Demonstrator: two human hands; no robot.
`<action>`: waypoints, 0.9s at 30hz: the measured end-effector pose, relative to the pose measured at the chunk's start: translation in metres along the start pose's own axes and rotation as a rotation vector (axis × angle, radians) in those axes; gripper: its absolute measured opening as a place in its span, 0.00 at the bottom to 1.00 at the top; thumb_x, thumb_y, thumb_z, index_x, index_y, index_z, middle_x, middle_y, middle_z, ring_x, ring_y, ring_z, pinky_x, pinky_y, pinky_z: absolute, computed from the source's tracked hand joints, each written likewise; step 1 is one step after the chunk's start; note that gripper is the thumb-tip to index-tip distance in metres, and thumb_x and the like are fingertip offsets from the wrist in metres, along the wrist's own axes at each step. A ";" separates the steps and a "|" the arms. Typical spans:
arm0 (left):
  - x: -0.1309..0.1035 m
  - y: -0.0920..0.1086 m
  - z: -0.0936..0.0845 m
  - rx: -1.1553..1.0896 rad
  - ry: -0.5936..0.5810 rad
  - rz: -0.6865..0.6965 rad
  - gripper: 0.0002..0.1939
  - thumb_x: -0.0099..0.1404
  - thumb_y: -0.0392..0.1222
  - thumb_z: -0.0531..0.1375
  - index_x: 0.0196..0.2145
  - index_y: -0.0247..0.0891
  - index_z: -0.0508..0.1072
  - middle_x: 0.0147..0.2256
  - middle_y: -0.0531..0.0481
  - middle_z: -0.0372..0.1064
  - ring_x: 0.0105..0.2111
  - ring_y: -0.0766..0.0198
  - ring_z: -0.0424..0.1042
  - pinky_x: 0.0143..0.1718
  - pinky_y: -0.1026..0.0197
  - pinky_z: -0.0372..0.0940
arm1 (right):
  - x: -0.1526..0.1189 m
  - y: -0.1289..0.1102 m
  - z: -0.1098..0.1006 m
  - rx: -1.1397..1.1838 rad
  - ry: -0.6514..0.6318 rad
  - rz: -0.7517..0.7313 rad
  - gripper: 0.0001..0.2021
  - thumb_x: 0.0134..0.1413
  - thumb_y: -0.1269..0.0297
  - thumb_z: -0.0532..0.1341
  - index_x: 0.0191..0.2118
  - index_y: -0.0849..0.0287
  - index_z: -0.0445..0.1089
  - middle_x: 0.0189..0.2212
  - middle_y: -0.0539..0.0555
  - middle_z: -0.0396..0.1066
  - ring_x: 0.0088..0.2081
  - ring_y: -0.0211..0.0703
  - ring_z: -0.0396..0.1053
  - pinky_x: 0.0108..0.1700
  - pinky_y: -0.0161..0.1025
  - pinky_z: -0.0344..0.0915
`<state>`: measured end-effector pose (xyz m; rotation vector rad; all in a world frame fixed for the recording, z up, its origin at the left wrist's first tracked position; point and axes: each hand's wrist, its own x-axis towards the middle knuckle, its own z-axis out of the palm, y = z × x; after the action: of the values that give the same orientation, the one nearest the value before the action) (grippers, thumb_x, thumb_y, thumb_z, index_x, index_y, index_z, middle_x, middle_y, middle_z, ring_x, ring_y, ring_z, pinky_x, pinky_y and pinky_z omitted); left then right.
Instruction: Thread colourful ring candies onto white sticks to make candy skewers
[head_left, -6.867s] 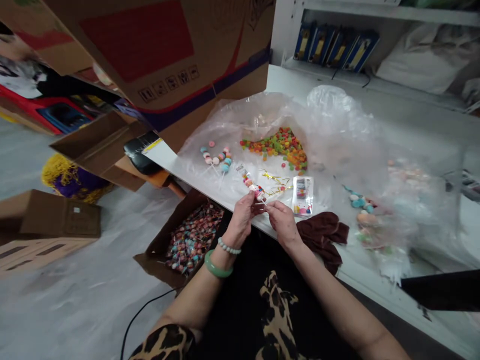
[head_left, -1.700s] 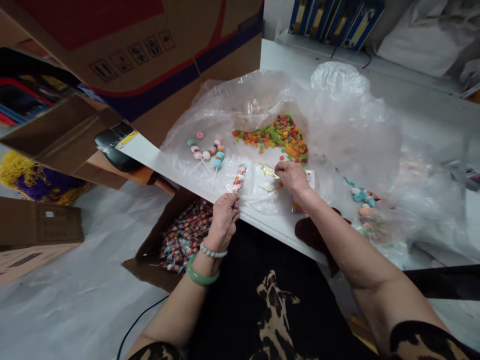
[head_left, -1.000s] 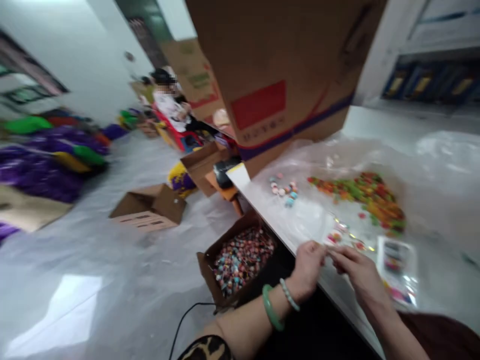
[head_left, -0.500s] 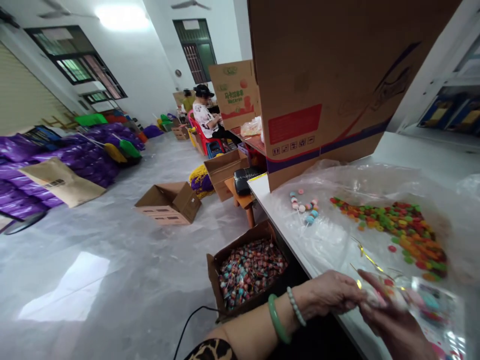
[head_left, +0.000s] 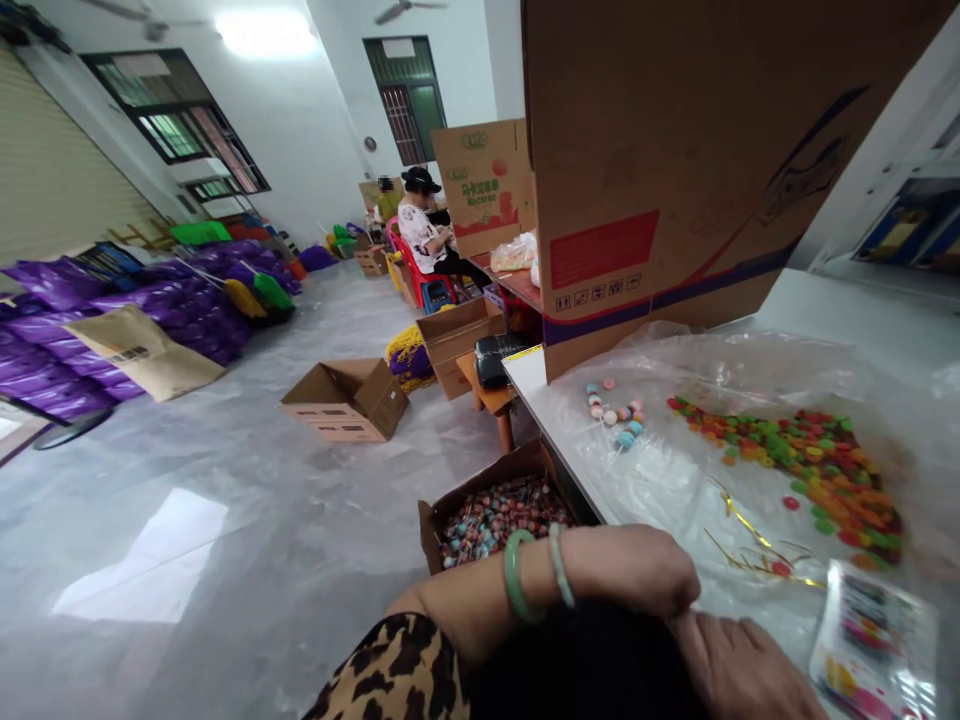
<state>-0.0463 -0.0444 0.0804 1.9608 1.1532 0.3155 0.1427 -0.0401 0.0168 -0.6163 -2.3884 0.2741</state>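
Note:
My left hand [head_left: 656, 572], with a green bangle and a beaded bracelet at the wrist, is curled closed over the near edge of the table. Touching it, my right hand [head_left: 742, 660] has its fingers folded under. Whatever either hand holds is hidden behind the knuckles. Gold twist ties [head_left: 750, 530] lie on clear plastic sheeting just beyond the hands. Right of my right hand sits a stack of printed clear bags [head_left: 874, 640]. Ring-shaped gummy candies [head_left: 832, 480] in red, orange and green spread farther back, with a few pastel candies [head_left: 616, 412] on the left.
A tall cardboard carton [head_left: 637, 180] stands at the back of the white table [head_left: 544, 395]. Below its left edge, an open box [head_left: 495, 520] holds many wrapped candies. Another open carton [head_left: 337, 405] is on the floor. A person [head_left: 424, 235] sits farther off.
Both hands have drawn back toward me and the table edge. The small pinkish item seen between them is now out of sight, and the printed bags are uncovered.

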 end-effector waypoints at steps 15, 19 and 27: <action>0.007 -0.064 0.056 -1.428 -0.152 -0.291 0.32 0.60 0.69 0.51 0.30 0.32 0.70 0.27 0.42 0.68 0.23 0.59 0.69 0.23 0.56 0.64 | 0.023 0.007 0.006 0.328 0.099 0.273 0.11 0.51 0.55 0.63 0.28 0.57 0.76 0.21 0.53 0.72 0.22 0.38 0.65 0.26 0.33 0.61; -0.014 -0.061 0.038 -1.109 0.067 -0.279 0.23 0.54 0.61 0.64 0.30 0.35 0.71 0.26 0.51 0.65 0.20 0.71 0.60 0.19 0.68 0.54 | 0.019 0.016 0.015 0.644 -0.134 0.635 0.15 0.56 0.54 0.58 0.23 0.57 0.68 0.14 0.49 0.61 0.17 0.36 0.57 0.20 0.33 0.55; -0.058 -0.058 0.014 0.038 0.130 -0.085 0.17 0.60 0.57 0.60 0.32 0.42 0.80 0.28 0.48 0.72 0.34 0.61 0.69 0.37 0.64 0.59 | 0.017 -0.028 0.027 1.125 -0.599 0.973 0.11 0.51 0.54 0.60 0.27 0.57 0.68 0.14 0.44 0.58 0.16 0.32 0.52 0.21 0.32 0.49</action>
<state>-0.1054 -0.0850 0.0384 1.9414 1.3310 0.3836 0.1035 -0.0566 0.0149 -1.1217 -1.7163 2.2364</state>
